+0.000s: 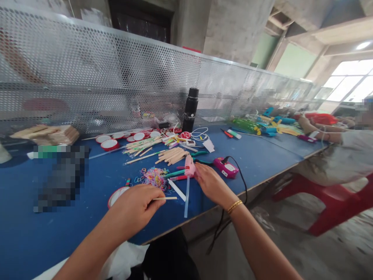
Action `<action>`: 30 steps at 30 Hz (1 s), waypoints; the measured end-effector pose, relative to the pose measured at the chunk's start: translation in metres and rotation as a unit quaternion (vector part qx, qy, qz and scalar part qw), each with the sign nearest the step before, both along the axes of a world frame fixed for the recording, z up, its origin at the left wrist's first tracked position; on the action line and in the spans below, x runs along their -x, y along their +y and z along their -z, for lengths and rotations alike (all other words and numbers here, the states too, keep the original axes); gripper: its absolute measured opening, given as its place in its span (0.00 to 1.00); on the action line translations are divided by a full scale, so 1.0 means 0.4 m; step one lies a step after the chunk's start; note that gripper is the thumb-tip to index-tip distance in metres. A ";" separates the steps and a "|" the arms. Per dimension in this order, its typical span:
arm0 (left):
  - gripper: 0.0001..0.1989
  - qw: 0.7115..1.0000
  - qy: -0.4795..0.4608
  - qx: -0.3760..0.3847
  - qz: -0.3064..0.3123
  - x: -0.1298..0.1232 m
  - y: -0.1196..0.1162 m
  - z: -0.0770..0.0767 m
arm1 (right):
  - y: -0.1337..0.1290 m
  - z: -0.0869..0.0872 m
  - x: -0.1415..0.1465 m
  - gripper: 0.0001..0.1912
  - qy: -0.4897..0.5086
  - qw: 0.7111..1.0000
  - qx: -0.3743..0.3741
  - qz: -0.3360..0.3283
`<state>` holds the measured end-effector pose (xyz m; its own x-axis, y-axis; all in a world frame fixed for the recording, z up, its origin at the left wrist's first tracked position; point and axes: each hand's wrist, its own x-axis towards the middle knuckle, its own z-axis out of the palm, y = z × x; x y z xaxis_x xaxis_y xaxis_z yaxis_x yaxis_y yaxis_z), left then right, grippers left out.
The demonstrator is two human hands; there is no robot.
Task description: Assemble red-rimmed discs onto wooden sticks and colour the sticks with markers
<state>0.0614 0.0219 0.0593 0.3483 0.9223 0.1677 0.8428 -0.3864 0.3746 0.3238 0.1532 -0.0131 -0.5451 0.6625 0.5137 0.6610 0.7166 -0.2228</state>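
My left hand (136,206) is closed on a thin wooden stick (169,198), whose end points right. At the right, my right hand (214,184) has its fingers at a pink hot glue gun (190,167) and appears to grip it; its fingertips are partly hidden. A translucent glue stick (187,200) juts from the gun toward me. Between the hands lie a pile of coloured rubber bands (154,178), a white strip (176,189) and green-handled tools (175,174). A red-rimmed white disc (114,197) is partly covered by my left hand.
Wooden sticks (171,155), several red-rimmed discs (110,144) and a black bottle (190,111) stand or lie farther back on the blue table (17,210). A purple power socket (225,168) with a black cord is at right. Another person's arm (326,136) rests beyond.
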 end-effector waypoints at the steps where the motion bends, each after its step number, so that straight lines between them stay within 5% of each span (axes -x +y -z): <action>1: 0.13 1.000 0.003 -0.001 0.001 -0.001 0.000 0.000 | 0.006 -0.004 -0.013 0.21 0.001 1.000 -0.002 0.010; 8: 0.14 1.000 -0.001 -0.022 0.003 0.002 0.005 0.006 | 0.032 0.002 -0.014 0.16 -0.036 0.997 0.035 0.056; 16: 0.14 1.000 -0.014 -0.019 -0.003 0.002 0.000 0.002 | 0.017 -0.003 0.043 0.23 -0.009 0.999 0.031 -0.024; 21: 0.13 0.999 -0.015 -0.032 0.001 0.003 0.001 0.005 | -0.009 -0.034 -0.082 0.22 0.045 0.999 0.002 0.025; 30: 0.15 0.999 0.000 -0.042 0.003 0.007 0.008 0.013 | -0.106 -0.017 -0.278 0.22 0.061 0.994 0.007 0.095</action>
<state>0.0584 0.0252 0.0540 0.3544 0.9025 0.2447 0.8404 -0.4222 0.3398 0.4348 0.1106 -0.0065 -0.3443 0.7549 0.5583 0.7513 0.5781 -0.3185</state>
